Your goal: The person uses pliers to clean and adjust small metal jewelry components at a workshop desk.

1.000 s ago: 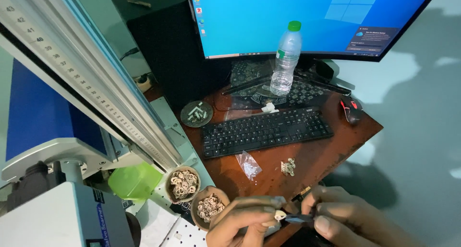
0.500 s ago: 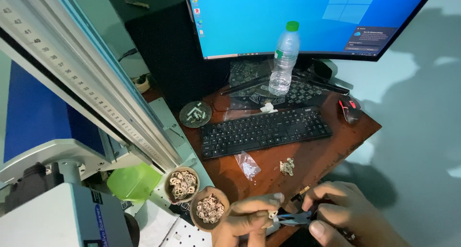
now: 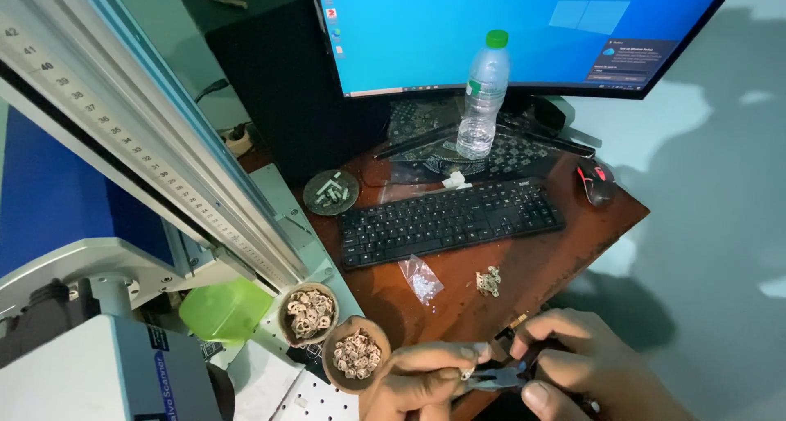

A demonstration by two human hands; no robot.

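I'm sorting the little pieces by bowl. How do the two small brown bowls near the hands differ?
The upper bowl sits farther from the left hand; the lower bowl lies right beside it. The upper bowl holds larger, paler ring-like pieces; the lower bowl holds smaller, more tightly packed, slightly pinker ones. The upper bowl sits next to the green tub; the lower bowl does not. Both are round, brown, upright, similar in size, and touching each other.

Both hands get chopped by the bottom edge: the left hand point(image 3: 422, 380) loses its wrist, the right hand point(image 3: 577, 368) too. Whatever tiny piece sits at the pliers point(image 3: 495, 377) tip is too small to make out. The monitor point(image 3: 508, 28) runs off the top.
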